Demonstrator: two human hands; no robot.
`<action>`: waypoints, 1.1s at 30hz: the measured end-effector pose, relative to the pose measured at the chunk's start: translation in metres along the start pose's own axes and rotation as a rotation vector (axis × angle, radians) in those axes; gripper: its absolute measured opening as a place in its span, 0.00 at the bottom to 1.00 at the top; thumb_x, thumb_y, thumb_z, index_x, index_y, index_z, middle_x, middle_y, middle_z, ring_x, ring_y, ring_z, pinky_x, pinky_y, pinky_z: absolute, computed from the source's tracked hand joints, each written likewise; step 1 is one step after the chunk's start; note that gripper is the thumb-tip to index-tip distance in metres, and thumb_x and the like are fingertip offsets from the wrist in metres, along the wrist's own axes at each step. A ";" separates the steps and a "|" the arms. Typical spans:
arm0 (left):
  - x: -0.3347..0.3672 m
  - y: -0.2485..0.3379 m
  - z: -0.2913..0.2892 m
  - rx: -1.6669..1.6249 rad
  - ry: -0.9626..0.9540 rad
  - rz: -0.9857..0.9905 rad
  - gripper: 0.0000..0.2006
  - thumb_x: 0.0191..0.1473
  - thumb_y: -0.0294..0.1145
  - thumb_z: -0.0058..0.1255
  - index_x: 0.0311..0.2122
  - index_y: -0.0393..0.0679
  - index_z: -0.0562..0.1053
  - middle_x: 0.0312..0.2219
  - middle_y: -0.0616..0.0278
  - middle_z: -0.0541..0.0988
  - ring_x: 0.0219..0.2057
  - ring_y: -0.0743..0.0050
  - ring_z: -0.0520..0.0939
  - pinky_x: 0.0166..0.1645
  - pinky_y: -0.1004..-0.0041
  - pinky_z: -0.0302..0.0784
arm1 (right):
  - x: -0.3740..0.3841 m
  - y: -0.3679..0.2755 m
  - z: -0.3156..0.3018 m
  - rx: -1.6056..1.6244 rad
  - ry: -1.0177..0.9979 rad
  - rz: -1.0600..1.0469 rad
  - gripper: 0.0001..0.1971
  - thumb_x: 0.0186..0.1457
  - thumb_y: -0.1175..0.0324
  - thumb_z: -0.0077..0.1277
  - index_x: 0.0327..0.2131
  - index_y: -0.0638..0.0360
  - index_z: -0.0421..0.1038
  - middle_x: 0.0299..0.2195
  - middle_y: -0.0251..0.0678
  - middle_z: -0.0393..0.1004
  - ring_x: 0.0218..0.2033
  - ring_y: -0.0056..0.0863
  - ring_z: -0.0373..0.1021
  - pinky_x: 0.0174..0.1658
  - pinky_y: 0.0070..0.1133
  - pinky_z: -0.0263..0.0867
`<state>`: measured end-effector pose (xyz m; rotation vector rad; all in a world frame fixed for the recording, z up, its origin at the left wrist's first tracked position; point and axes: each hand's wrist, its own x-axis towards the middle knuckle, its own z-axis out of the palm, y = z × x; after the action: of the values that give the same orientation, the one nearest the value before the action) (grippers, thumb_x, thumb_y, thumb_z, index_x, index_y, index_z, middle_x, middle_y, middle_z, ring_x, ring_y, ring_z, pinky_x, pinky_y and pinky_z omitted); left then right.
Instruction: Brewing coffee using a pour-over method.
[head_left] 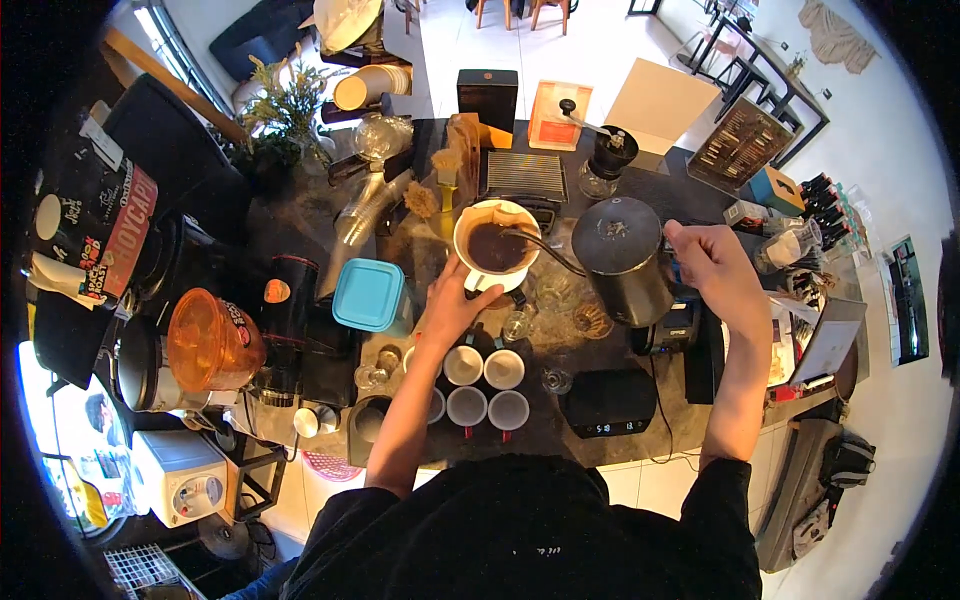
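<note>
A large dark-grey metal kettle (640, 285) is over the mottled dark countertop (545, 430), its long axis running roughly left to right: the thin curved spout points left, its tip over the dripper, and the handle lies to the right. How far it is tipped cannot be told. The right hand (708, 258) grips that handle, fingers curled round it. At the far left, a round translucent orange plastic tub (205, 338) has contents too unclear to name.

The round white dripper (482, 283) has its mouth facing up and its handle toward the person; inside, brown filter paper surrounds dark, wet coffee. The left hand (452, 305) holds it by the handle, thumb and fingers closed there. Left of this hand is a square light-blue box (370, 296), lid on. Nearest the person, small round white-lined cups (467, 406) stand in rows, pale inside, some partly hidden by the left forearm.
</note>
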<state>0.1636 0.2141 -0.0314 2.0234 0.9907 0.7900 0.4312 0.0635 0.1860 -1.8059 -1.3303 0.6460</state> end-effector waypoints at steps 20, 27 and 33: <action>0.005 -0.005 -0.002 0.000 -0.011 0.030 0.28 0.48 0.43 0.66 0.52 0.41 0.73 0.55 0.56 0.73 0.53 0.49 0.76 0.53 0.57 0.74 | -0.007 0.005 -0.006 -0.018 -0.035 -0.100 0.23 0.65 0.59 0.47 0.22 0.71 0.64 0.14 0.32 0.50 0.19 0.15 0.49 0.23 0.26 0.49; 0.004 -0.004 -0.001 -0.045 -0.013 0.009 0.25 0.48 0.39 0.66 0.51 0.40 0.74 0.54 0.56 0.74 0.52 0.52 0.78 0.53 0.60 0.73 | -0.008 0.007 0.000 -0.076 -0.024 -0.079 0.23 0.64 0.57 0.46 0.27 0.73 0.69 0.15 0.50 0.59 0.18 0.26 0.56 0.25 0.31 0.58; 0.004 -0.008 0.001 -0.113 0.008 0.008 0.27 0.47 0.40 0.67 0.52 0.40 0.74 0.52 0.54 0.74 0.52 0.53 0.77 0.54 0.62 0.72 | -0.015 0.003 0.002 -0.052 -0.071 -0.003 0.25 0.67 0.57 0.44 0.19 0.64 0.57 0.15 0.22 0.54 0.20 0.14 0.49 0.23 0.22 0.48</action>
<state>0.1635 0.2204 -0.0383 1.9301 0.9227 0.8401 0.4261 0.0494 0.1818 -1.8373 -1.4081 0.6860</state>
